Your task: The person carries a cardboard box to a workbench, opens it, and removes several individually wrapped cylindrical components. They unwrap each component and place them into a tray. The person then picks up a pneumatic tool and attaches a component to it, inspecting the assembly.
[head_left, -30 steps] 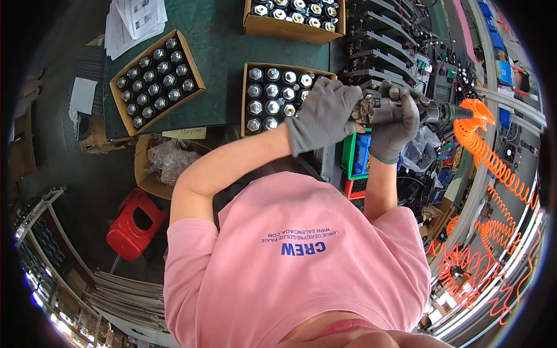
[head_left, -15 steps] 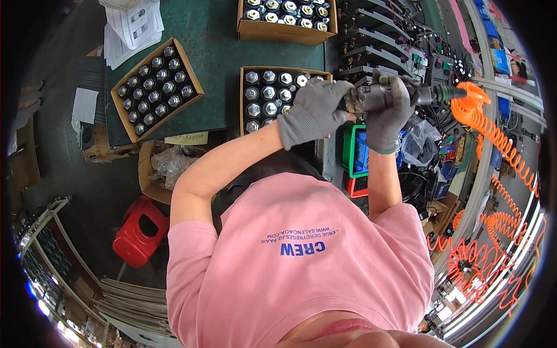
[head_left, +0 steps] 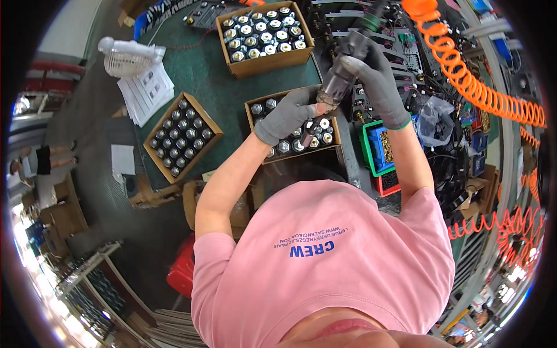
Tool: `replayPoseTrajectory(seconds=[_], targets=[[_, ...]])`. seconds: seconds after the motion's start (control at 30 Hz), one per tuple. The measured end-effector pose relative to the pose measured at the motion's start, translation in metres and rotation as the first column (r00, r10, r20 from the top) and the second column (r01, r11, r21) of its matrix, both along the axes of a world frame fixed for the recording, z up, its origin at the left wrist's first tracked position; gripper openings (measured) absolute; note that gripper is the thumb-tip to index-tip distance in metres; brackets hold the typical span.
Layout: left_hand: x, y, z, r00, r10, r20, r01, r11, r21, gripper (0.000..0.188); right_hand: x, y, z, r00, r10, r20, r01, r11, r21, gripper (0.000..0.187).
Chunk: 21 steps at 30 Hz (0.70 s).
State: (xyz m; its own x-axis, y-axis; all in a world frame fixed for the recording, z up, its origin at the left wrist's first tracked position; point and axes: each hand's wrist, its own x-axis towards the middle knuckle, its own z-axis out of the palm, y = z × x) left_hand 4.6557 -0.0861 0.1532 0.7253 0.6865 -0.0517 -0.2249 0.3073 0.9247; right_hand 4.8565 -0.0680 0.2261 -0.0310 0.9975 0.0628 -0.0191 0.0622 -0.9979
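My gloved right hand (head_left: 376,72) is wrapped round the body of a dark air-powered driver (head_left: 341,78), which tilts down and left. At its worn lower end, my gloved left hand (head_left: 287,117) closes on the tool, with the bare thumb tip against it. Under both hands stands a cardboard box (head_left: 299,156) holding rows of black parts with silver hex tops (head_left: 283,146). A short dark cylinder (head_left: 308,134) slants over these parts below the driver's nose; whether it joins the driver I cannot tell. My left hand hides part of the box.
More filled boxes stand at the back (head_left: 267,64) and left (head_left: 203,132) of the green table (head_left: 197,75). An orange coiled hose (head_left: 458,66) hangs at the right. Green (head_left: 366,152) and red (head_left: 387,184) bins sit beside my right forearm. A white fan (head_left: 130,55) stands at far left.
The driver has swung from nearly level to slanting, its nose now down over the near box. Both hands have moved left with it. The view has shifted too.
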Motion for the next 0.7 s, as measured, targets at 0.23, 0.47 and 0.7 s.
replayPoseTrajectory(seconds=[0.23,0.47,0.7], targets=[[0.020,0.005,0.000,0.988,-0.105,0.117,0.118,0.987,-0.113,0.066,0.020,0.008,0.007,0.999,-0.048,-0.022,0.045,0.991,-0.123,0.041],[0.022,0.030,0.002,0.981,-0.046,0.191,0.098,0.957,-0.272,0.065,0.042,0.004,-0.023,0.792,-0.251,-0.556,-0.001,0.911,-0.413,0.025],[0.046,0.033,-0.029,0.951,0.308,0.013,-0.300,0.917,0.263,0.056,0.017,0.013,-0.033,0.345,-0.455,-0.821,0.126,0.889,-0.440,0.015]])
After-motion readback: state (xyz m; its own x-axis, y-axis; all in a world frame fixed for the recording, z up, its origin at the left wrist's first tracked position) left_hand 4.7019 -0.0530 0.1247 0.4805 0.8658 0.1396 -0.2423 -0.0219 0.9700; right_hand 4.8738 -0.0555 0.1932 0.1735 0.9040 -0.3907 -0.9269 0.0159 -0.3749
